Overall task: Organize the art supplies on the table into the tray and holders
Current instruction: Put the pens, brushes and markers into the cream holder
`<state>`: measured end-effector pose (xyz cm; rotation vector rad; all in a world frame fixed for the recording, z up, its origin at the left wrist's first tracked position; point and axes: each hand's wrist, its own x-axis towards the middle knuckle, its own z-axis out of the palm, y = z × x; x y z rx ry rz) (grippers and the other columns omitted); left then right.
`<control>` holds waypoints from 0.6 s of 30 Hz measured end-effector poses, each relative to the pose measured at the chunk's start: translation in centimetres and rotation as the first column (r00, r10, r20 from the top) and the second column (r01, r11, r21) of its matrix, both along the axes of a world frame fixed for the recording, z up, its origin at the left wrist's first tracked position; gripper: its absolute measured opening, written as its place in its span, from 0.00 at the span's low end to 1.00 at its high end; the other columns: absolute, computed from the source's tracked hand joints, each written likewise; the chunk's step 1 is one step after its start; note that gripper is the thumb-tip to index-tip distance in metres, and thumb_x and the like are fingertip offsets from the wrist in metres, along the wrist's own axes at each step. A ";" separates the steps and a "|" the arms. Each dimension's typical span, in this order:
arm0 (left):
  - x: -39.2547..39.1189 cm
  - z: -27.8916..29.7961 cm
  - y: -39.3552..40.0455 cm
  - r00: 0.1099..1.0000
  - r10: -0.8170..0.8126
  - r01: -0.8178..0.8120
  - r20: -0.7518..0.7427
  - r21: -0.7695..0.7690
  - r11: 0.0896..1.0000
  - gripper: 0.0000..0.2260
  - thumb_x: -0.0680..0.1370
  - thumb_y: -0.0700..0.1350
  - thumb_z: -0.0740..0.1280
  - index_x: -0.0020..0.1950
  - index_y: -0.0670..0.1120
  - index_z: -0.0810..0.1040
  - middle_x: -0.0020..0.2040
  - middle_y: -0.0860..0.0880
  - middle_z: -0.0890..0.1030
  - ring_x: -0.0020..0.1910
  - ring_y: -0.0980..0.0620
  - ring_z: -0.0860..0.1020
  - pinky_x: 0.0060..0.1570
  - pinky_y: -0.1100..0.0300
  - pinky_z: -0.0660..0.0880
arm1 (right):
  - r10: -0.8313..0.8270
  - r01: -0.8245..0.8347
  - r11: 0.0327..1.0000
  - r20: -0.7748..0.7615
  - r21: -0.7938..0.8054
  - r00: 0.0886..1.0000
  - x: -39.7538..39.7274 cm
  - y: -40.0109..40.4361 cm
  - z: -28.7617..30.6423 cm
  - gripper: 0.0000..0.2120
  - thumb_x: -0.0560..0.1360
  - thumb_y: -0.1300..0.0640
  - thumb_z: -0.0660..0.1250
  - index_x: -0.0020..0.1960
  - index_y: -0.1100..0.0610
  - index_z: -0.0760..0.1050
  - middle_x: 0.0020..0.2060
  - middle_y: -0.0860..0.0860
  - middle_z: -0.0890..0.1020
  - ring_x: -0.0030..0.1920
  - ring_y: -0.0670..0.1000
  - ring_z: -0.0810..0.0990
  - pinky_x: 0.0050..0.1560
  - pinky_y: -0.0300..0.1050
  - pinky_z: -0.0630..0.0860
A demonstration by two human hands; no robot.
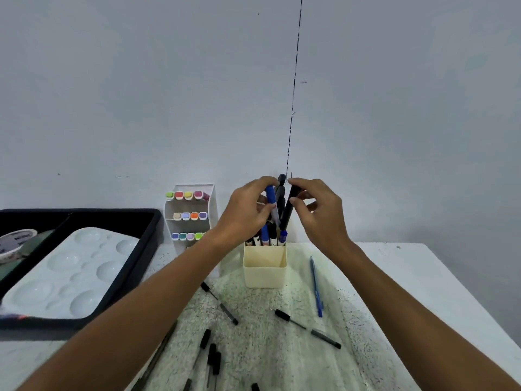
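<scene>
Hands meet above a cream pen holder (pixel 264 267) at the table's (pixel 394 277) far centre: the left hand (pixel 248 213) pinches a blue-capped marker (pixel 271 203) between thumb and fingertips, and the right hand (pixel 318 210) pinches a black marker (pixel 290 207), both markers upright over others standing in the holder, though whether their lower ends sit inside it cannot be told. Loose supplies lie nearer: a blue pen (pixel 316 286) right of the holder, black pens (pixel 308 329) in front. At left, a black tray (pixel 135 266) holds a white paint palette (pixel 70 275); a white marker rack (pixel 191 215) with coloured caps stands beyond.
</scene>
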<state>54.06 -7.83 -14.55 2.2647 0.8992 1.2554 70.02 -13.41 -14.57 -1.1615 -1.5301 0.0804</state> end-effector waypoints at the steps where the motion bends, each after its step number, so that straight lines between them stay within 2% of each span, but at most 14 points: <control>1: 0.0 -0.2 0.1 1.000 -0.007 0.007 -0.012 -0.015 1.000 0.17 0.75 0.32 0.68 0.62 0.44 0.75 0.49 0.46 0.80 0.44 0.52 0.82 0.46 0.61 0.80 | 0.001 -0.001 1.000 -0.002 -0.011 1.000 0.1 0.2 -0.4 0.17 0.73 0.70 0.68 0.59 0.57 0.79 0.47 0.50 0.79 0.44 0.36 0.78 0.38 0.29 0.72; 5: 0.2 -0.9 0.5 0.996 -0.028 0.024 -0.086 -0.044 0.999 0.17 0.76 0.32 0.66 0.63 0.45 0.76 0.48 0.46 0.81 0.44 0.55 0.83 0.47 0.61 0.80 | 0.027 -0.027 0.998 0.006 -0.049 1.000 0.1 0.4 -1.5 0.17 0.73 0.69 0.68 0.59 0.55 0.80 0.47 0.49 0.80 0.44 0.39 0.79 0.39 0.28 0.72; 9: 0.2 -1.9 0.7 0.989 -0.042 0.036 -0.140 -0.042 0.998 0.16 0.77 0.32 0.65 0.63 0.42 0.78 0.44 0.48 0.83 0.39 0.66 0.79 0.41 0.75 0.71 | 0.047 -0.043 0.994 0.041 -0.103 0.998 0.2 0.7 -2.6 0.17 0.73 0.70 0.68 0.58 0.56 0.80 0.47 0.50 0.81 0.44 0.39 0.79 0.39 0.28 0.72; 11: 0.3 -2.1 0.8 0.988 -0.030 0.027 -0.149 -0.022 0.999 0.14 0.77 0.33 0.65 0.62 0.41 0.80 0.44 0.48 0.83 0.38 0.65 0.77 0.41 0.77 0.68 | 0.050 -0.045 0.992 0.035 -0.120 0.998 0.1 0.8 -3.1 0.16 0.74 0.69 0.67 0.59 0.57 0.80 0.46 0.50 0.80 0.44 0.39 0.79 0.38 0.27 0.72; 13: 0.3 -2.2 1.0 0.986 -0.018 0.017 -0.163 -0.006 1.000 0.13 0.77 0.34 0.66 0.60 0.42 0.81 0.47 0.47 0.81 0.41 0.60 0.76 0.44 0.74 0.69 | 0.049 -0.047 0.989 0.012 -0.142 0.999 0.0 0.9 -3.3 0.15 0.75 0.68 0.67 0.59 0.58 0.80 0.45 0.48 0.79 0.43 0.39 0.80 0.38 0.27 0.72; 16: 0.2 -2.2 1.2 0.979 -0.017 0.015 -0.203 -0.011 1.000 0.13 0.77 0.37 0.66 0.60 0.45 0.82 0.46 0.47 0.82 0.43 0.52 0.78 0.45 0.62 0.74 | 0.056 -0.056 0.983 -0.007 -0.177 0.998 -0.1 0.9 -3.6 0.12 0.76 0.65 0.66 0.59 0.58 0.80 0.45 0.45 0.79 0.44 0.40 0.80 0.40 0.27 0.72; 18: 0.0 -2.3 1.1 0.977 -0.021 0.014 -0.214 -0.037 0.999 0.13 0.77 0.38 0.66 0.59 0.47 0.82 0.47 0.49 0.84 0.42 0.53 0.79 0.45 0.61 0.75 | 0.053 -0.054 0.977 -0.009 -0.206 0.999 -0.1 0.9 -3.8 0.11 0.77 0.64 0.66 0.58 0.58 0.81 0.45 0.46 0.80 0.44 0.40 0.80 0.41 0.28 0.72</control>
